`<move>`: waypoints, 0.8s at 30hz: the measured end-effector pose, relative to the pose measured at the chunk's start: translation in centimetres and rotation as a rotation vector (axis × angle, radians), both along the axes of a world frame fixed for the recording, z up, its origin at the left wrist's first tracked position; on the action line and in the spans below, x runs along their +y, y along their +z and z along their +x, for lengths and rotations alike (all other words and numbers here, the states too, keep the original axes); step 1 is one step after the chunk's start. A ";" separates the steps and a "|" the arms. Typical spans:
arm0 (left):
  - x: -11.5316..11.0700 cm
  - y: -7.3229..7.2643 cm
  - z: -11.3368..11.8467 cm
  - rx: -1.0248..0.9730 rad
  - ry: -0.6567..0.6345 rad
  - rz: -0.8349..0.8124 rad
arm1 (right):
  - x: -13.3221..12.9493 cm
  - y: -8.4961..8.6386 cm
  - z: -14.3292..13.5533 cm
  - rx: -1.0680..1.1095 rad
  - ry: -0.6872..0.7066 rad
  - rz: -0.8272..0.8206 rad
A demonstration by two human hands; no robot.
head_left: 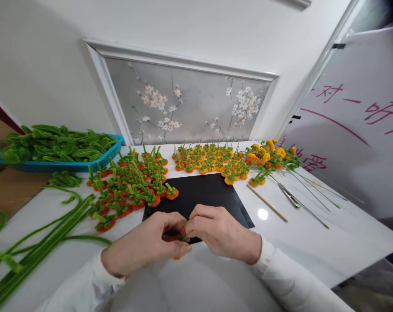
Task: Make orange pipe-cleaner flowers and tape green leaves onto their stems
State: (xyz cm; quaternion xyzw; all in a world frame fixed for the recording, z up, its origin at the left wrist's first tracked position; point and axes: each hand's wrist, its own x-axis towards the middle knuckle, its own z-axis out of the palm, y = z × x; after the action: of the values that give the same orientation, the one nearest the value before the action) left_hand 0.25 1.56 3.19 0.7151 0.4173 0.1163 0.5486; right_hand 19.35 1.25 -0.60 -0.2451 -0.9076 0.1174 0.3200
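Observation:
Over the near edge of a black mat (199, 195), my left hand (144, 240) is closed around a small orange pipe-cleaner flower (177, 258). Only a bit of orange and some green show between the fingers. My right hand (222, 232) meets it from the right, its fingers pinched at the flower's green part, and its fingertips touch the left hand. What exactly the right fingertips grip is partly hidden. Beyond my left hand stand many orange flower heads (172, 193), face down with green fuzzy stems pointing up.
A blue basket (100, 164) of green fuzzy leaves stands at the back left. Long green pipe cleaners (43, 247) lie at left. Yellow-orange flowers (202, 169) fill the back, with finished stems (266, 156) at right. A wooden stick (267, 203) and metal snips (289, 196) lie right.

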 end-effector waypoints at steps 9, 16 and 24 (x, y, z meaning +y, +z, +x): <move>-0.9 -0.3 0.8 0.178 0.194 0.382 | 0.0 -0.7 -0.5 -0.098 -0.056 0.116; -0.8 0.6 0.3 0.156 0.103 0.273 | 0.1 -0.9 -0.5 -0.090 -0.012 0.160; -0.6 0.7 0.1 0.162 0.050 0.251 | 0.0 -0.7 -0.8 -0.090 0.024 0.244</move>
State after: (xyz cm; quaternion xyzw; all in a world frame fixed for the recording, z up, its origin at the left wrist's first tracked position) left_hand 0.34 0.94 3.90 0.7745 0.4601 0.1232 0.4163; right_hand 18.59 1.21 -1.27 -0.1986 -0.9314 -0.0010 0.3049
